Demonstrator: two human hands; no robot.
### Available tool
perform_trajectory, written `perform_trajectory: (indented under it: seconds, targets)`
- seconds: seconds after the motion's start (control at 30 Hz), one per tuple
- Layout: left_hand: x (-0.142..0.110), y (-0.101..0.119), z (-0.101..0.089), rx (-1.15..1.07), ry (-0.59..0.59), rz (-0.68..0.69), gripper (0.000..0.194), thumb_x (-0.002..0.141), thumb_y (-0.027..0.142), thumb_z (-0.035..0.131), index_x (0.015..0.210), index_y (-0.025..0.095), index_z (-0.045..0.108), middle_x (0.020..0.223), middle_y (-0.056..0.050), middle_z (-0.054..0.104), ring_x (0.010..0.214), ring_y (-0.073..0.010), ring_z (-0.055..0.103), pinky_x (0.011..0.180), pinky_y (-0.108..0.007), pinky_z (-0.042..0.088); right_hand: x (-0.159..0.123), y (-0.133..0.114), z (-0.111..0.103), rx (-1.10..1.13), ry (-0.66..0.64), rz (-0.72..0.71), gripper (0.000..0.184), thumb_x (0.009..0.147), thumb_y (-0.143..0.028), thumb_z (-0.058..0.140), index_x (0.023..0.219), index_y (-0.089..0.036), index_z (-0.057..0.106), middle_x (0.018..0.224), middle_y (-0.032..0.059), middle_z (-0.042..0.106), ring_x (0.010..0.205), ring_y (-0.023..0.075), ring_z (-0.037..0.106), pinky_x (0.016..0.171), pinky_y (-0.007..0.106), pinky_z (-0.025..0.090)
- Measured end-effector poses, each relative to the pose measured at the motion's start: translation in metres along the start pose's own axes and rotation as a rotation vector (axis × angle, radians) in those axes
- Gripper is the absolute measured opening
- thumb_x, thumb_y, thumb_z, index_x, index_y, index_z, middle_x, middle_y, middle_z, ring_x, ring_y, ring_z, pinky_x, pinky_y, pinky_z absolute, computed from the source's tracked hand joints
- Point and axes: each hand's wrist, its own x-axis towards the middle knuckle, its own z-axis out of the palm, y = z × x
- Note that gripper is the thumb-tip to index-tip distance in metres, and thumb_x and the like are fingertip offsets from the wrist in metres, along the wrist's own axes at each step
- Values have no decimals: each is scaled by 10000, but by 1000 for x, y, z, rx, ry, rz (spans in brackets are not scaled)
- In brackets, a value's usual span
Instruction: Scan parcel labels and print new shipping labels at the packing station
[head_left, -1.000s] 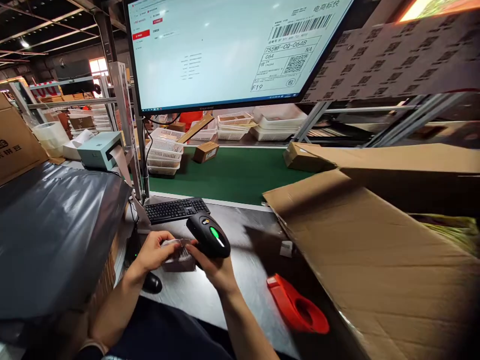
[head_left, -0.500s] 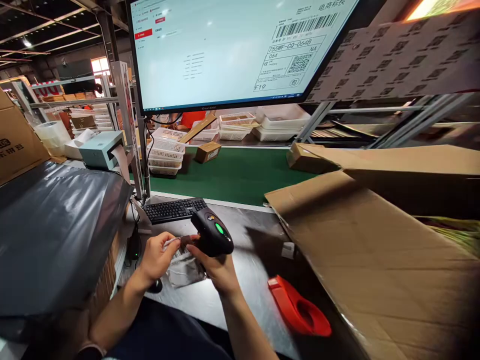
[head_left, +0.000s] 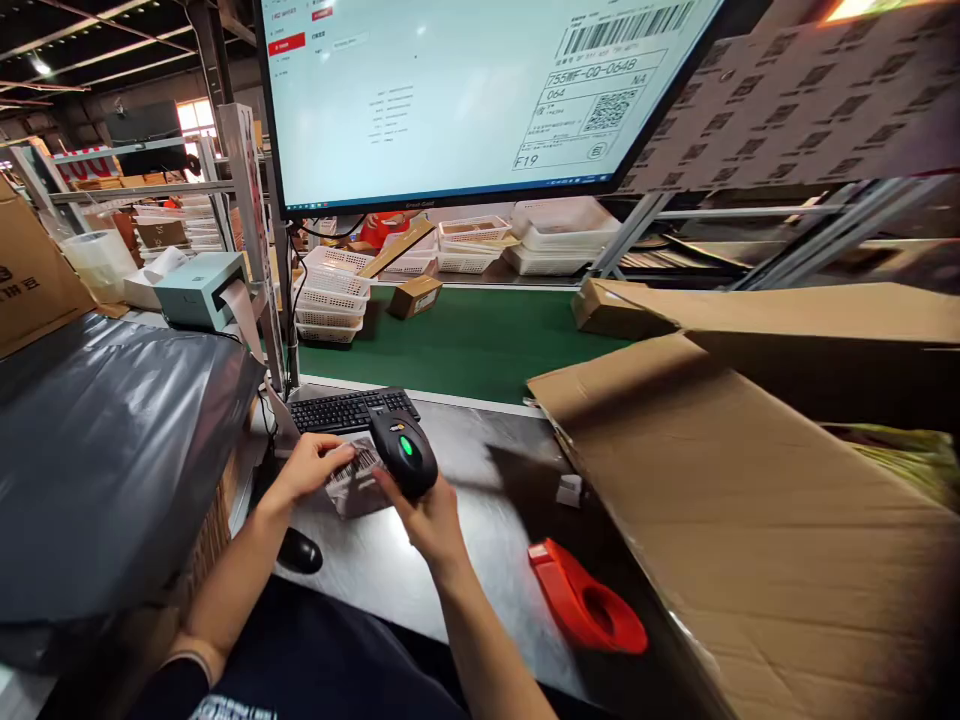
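Note:
A small clear plastic bag (head_left: pixel 358 490) with a barcode label lies between my hands, low over the metal table. My left hand (head_left: pixel 311 465) is closed on its upper left edge, fingers near the barcode. Wrapped round the grip of a black barcode scanner (head_left: pixel 401 460), my right hand (head_left: pixel 435 520) keeps it above the bag's right side. A green light glows on the scanner's top. The right thumb reaches to the bag's edge; the other right fingers are mostly hidden. Behind the bag is a black keyboard (head_left: pixel 352 408), and a black mouse (head_left: pixel 300 550) lies by my left forearm.
A red tape dispenser (head_left: pixel 585 600) rests on the table at right, beside a large open cardboard box (head_left: pixel 720 480). The monitor (head_left: pixel 450 110) hangs ahead over a green conveyor belt (head_left: pixel 465 335). A label printer (head_left: pixel 201 288) and grey plastic sheeting (head_left: pixel 112 450) are at left.
The bag now lies lower and flatter, its barcode more exposed. My left hand has shifted left and up. The scanner has moved slightly left and turned; the mouse shows more fully.

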Motion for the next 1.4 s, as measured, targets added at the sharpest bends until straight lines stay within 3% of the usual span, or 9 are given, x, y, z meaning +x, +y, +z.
perform_trajectory:
  seconds: [0.1, 0.27, 0.53, 0.67, 0.9, 1.23, 1.4]
  targets:
    - [20, -20, -11, -47, 26, -38, 533, 784, 642, 676, 738, 112, 713, 638, 5, 571, 607, -98, 422, 582, -222, 305, -11, 7, -6, -298, -16, -124, 252, 834, -408, 673, 966, -196, 639, 921, 75, 670, 839, 236, 640, 754, 345, 507]
    - [37, -51, -27, 0, 86, -47, 554, 781, 663, 649, 748, 112, 698, 630, 11, 563, 587, -92, 416, 559, -220, 291, -36, 17, -5, -542, -357, -76, 257, 771, -232, 576, 1023, -206, 618, 991, 78, 676, 871, 247, 674, 719, 319, 488]
    - [39, -81, -35, 58, 94, -43, 409, 841, 528, 644, 716, 138, 646, 623, 17, 547, 585, -96, 421, 543, -228, 274, -50, 8, -6, -772, -466, -37, 316, 744, -106, 547, 1040, -212, 580, 1032, 65, 677, 856, 221, 669, 687, 285, 450]
    - [36, -84, -37, 70, 105, -41, 401, 860, 513, 660, 701, 147, 624, 619, 23, 536, 583, -94, 422, 544, -227, 261, -57, 11, -11, -778, -482, -19, 332, 765, -129, 534, 1083, -208, 583, 1065, 82, 678, 920, 258, 682, 714, 315, 476]
    - [31, -81, -34, 13, 128, -49, 414, 866, 550, 643, 847, 138, 681, 714, -3, 624, 614, -104, 507, 579, -219, 358, -65, 13, -14, -683, -477, 46, 335, 758, -189, 534, 1089, -208, 578, 1097, 88, 684, 949, 273, 692, 749, 345, 497]
    - [23, -80, -31, -54, 180, -104, 308, 674, 393, 762, 767, 172, 570, 594, 40, 586, 502, -84, 491, 476, -182, 295, -66, 3, -19, -650, -488, 19, 259, 776, -233, 510, 1030, -219, 560, 1011, 69, 687, 849, 235, 679, 705, 317, 483]
    - [21, -76, -23, -161, 210, -105, 305, 639, 362, 745, 724, 191, 508, 616, 30, 603, 518, -94, 532, 491, -189, 360, -67, 7, -15, -687, -469, -62, 268, 724, -171, 539, 986, -221, 563, 926, 51, 676, 795, 223, 664, 667, 290, 462]
